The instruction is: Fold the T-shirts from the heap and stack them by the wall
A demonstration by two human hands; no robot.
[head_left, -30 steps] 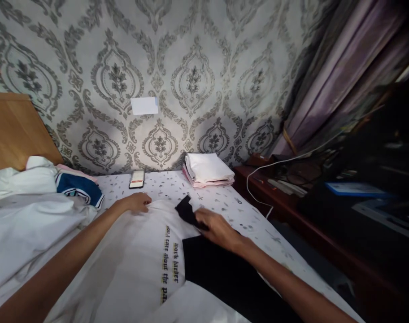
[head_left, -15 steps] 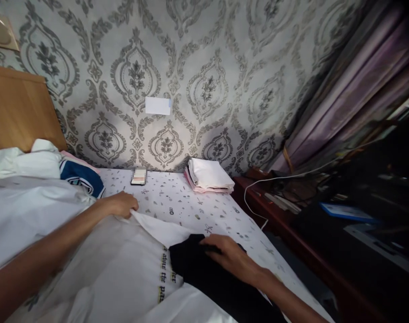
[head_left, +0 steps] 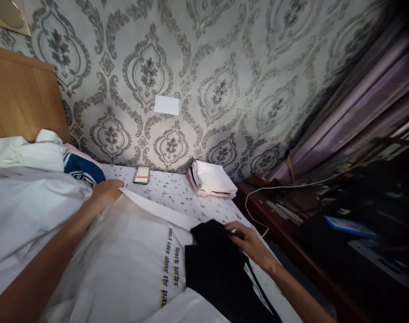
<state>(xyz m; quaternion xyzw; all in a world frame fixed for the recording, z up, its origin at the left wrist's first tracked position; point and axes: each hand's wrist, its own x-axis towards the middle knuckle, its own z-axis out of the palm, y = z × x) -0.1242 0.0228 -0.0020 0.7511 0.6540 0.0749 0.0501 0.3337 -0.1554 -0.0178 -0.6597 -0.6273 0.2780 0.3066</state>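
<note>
A white shirt [head_left: 133, 251] with lines of dark printed lettering is spread across the near part of the bed. Its right side is a black cloth section [head_left: 214, 264], which looks like part of the same garment. My left hand [head_left: 108, 193] pinches the shirt's far white edge at the left, pulling that edge into a fairly straight line. At the right, my right hand [head_left: 246, 240] has its fingers closed on the border of the black section. The near end of the shirt runs out of view at the bottom.
A folded stack of white and pink clothes [head_left: 213, 179] lies by the wall. A small blurred-out object [head_left: 141, 175] sits on the patterned sheet. White cloths [head_left: 26, 154] and a blue striped garment [head_left: 83, 169] are heaped left. A white cable [head_left: 292, 186] crosses the dark red furniture [head_left: 258, 206] at right.
My left hand has moved left with the shirt's edge, and my right hand has moved right with the black section. The cloth between them is flatter, with more lettering showing.
</note>
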